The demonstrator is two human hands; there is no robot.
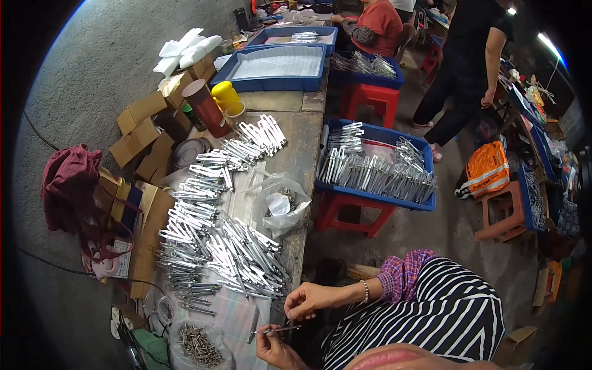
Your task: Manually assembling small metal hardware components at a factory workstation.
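Note:
My left hand (277, 350), low near the table edge, has its fingers closed on a thin metal piece (277, 330) held roughly level. Just above it, my right hand (311, 300) has thumb and fingers drawn together near that piece's right end; anything in the pinch is too small to make out. Beyond my hands lies a heap of long silver metal pieces (246, 253). Rows of similar silver pieces (185, 228) run along the left side of the table. Close to my left hand stands a clear bag of small screw-like parts (200, 346).
A second clear bag (280, 203) rests near the table's right edge. Blue trays of metal pieces (376, 169) sit on red stools (354, 213). Cardboard boxes (142, 123), a brown cylinder (206, 108) and a yellow container (227, 97) line the wall side. Two people (462, 68) are farther off.

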